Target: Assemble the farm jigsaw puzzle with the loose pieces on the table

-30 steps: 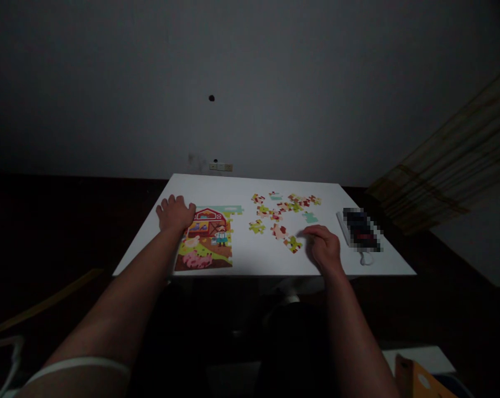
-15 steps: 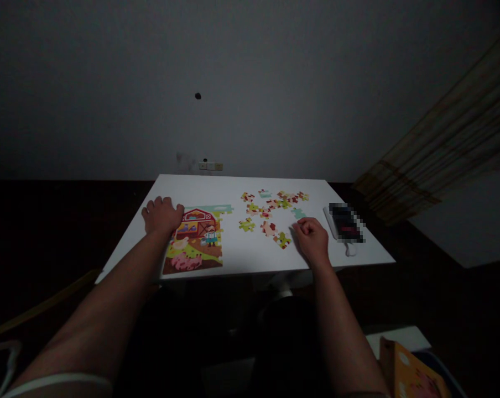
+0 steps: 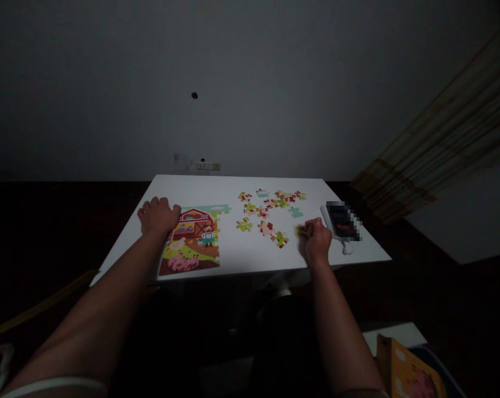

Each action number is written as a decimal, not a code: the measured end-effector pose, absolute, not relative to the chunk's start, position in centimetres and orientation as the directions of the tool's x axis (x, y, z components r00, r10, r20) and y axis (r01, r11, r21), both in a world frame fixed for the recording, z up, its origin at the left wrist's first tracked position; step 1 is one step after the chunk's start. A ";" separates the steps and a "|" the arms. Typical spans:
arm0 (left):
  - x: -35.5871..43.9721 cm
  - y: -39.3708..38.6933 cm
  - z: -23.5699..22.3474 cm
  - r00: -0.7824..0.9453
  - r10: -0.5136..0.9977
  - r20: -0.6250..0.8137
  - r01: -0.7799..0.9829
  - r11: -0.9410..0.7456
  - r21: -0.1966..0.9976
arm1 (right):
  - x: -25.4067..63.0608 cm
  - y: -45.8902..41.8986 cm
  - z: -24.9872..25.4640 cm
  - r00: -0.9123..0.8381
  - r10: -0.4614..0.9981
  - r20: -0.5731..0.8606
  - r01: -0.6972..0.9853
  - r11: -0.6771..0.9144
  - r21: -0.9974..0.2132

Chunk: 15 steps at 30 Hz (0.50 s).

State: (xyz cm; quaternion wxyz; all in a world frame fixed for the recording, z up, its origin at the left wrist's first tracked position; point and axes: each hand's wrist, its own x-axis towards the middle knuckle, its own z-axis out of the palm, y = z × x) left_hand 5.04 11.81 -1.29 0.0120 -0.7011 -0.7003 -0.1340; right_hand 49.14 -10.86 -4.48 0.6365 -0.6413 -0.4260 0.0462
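Observation:
A partly built farm jigsaw (image 3: 192,237) with a red barn lies on the left half of the white table (image 3: 237,260). My left hand (image 3: 156,215) lies flat with fingers spread on the jigsaw's upper left corner. Several loose puzzle pieces (image 3: 269,207) are scattered over the table's right half. My right hand (image 3: 315,239) is closed in a pinch on a small yellowish puzzle piece (image 3: 298,230), just right of a green and red piece (image 3: 280,239).
A white device with a dark blurred screen (image 3: 341,222) lies at the table's right edge, beside my right hand. An orange box (image 3: 403,373) sits low at the bottom right. A wall socket (image 3: 208,166) shows behind the table. The surroundings are dark.
My right hand has closed its fingers and lifted a small puzzle piece off the table. The view has shifted, so everything sits further left. My left hand has stayed on the jigsaw.

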 end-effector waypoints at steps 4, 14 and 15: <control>5.0 12.0 -1.4 -0.025 0.980 0.198 0.986 -0.008 0.167 | 48.9 -10.9 -4.2 0.669 0.583 0.461 0.421 0.214 -0.882; 5.0 11.8 -1.4 -0.024 0.976 0.216 0.982 -0.017 0.186 | 46.7 -12.1 -3.1 0.285 0.806 0.519 0.875 0.003 -0.484; 5.0 11.7 -1.4 -0.024 0.975 0.220 0.981 -0.019 0.191 | 46.4 -12.5 -3.4 0.256 0.823 0.507 0.898 -0.008 -0.440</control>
